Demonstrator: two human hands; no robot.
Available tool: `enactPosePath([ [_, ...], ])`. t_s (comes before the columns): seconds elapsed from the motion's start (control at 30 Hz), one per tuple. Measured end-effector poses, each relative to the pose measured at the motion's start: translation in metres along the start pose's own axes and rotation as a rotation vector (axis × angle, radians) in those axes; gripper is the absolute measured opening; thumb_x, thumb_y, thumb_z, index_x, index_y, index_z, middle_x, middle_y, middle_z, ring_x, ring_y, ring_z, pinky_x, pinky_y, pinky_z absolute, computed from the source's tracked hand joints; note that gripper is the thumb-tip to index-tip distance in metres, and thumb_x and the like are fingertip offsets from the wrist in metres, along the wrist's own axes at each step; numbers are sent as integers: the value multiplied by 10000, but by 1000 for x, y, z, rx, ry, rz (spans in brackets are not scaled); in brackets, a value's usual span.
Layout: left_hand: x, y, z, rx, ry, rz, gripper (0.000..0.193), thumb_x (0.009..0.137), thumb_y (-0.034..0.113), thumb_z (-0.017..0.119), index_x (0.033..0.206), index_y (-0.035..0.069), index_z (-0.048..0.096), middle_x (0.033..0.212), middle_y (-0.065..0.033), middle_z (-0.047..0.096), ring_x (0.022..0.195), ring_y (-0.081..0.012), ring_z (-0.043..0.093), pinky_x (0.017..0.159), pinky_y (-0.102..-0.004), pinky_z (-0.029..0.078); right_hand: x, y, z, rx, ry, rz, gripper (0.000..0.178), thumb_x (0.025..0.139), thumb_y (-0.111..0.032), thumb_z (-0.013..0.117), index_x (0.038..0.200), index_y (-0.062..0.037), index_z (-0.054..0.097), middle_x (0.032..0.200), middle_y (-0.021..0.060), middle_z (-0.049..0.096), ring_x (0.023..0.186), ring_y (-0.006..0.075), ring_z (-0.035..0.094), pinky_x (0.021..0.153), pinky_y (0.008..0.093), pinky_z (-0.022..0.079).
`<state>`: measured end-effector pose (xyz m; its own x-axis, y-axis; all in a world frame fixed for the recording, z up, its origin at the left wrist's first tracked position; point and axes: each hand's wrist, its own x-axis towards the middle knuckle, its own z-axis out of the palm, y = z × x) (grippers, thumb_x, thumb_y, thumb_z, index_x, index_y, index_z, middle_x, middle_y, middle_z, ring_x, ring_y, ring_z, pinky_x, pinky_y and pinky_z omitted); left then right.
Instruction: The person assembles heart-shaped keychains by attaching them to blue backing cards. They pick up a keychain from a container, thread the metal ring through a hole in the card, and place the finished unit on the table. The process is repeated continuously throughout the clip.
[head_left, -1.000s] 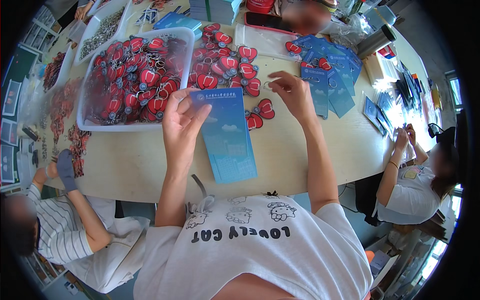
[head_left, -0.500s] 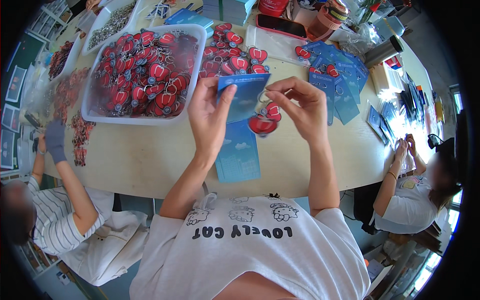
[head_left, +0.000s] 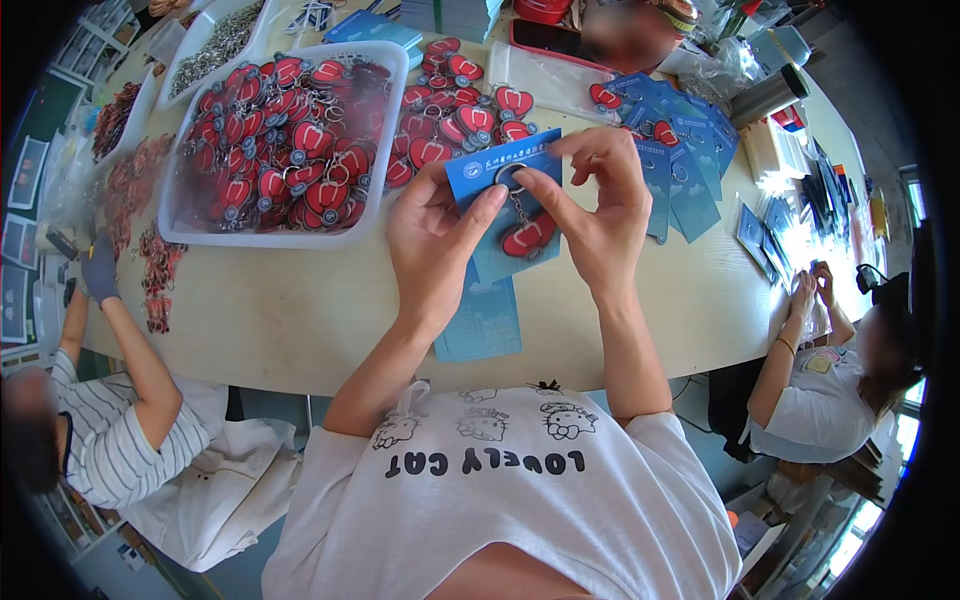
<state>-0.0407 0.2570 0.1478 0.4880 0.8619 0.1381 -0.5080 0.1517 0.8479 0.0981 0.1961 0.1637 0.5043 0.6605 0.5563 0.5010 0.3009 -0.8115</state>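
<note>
My left hand (head_left: 432,245) grips the left edge of a blue card (head_left: 490,235), its thumb on the card's face. With thumb and bent fingers closed, my right hand (head_left: 605,205) pinches a keychain's metal ring (head_left: 508,178) against the upper part of the card. From the ring a short chain and a red heart-shaped pendant (head_left: 528,236) hang over the card's front. Whether the ring passes through the card cannot be made out. Another blue card (head_left: 480,325) lies on the table beneath my hands.
A white plastic bin (head_left: 375,205) full of red keychains stands at the left, with loose red keychains (head_left: 470,120) beside it. Blue cards with keychains (head_left: 690,180) are fanned out at the right. A phone (head_left: 550,38) lies at the back. Co-workers sit on both sides.
My right hand has brought the keychain left onto the card, and its ring now lies against the card's top part. The card has tilted and moved slightly to the right.
</note>
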Motion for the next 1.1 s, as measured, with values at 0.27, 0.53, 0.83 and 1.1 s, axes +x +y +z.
enactPosePath([
  [0.27,-1,9,7,-92,-16,24,286,849,-19,654,1112,-18,541,1038,-76,621,958,-109,595,846,-250,475,-5,-13,2,569,-128,483,251,829,-66,720,1038,26,616,931,34,676,871,79,606,789,228,497],
  [0.53,-3,9,6,-82,0,-21,250,895,20,599,1130,4,519,1048,-57,604,1000,-102,554,885,-261,423,-8,-17,1,457,-262,444,283,836,-48,707,1087,38,606,966,32,657,876,72,587,777,231,493],
  [0.83,-12,1,-30,569,-178,40,385,910,130,616,1236,-20,477,1137,-115,547,1042,-199,539,905,-340,430,-12,19,-69,281,-34,484,249,840,-13,681,1072,18,599,991,57,656,864,106,620,794,246,495],
  [1.1,-42,-21,-64,1361,-186,139,530,679,186,818,1109,45,543,1078,-132,482,1045,-330,471,884,-430,413,0,60,-104,-975,48,-132,416,781,-87,729,1168,-59,582,1072,120,630,1002,295,588,871,385,465],
])
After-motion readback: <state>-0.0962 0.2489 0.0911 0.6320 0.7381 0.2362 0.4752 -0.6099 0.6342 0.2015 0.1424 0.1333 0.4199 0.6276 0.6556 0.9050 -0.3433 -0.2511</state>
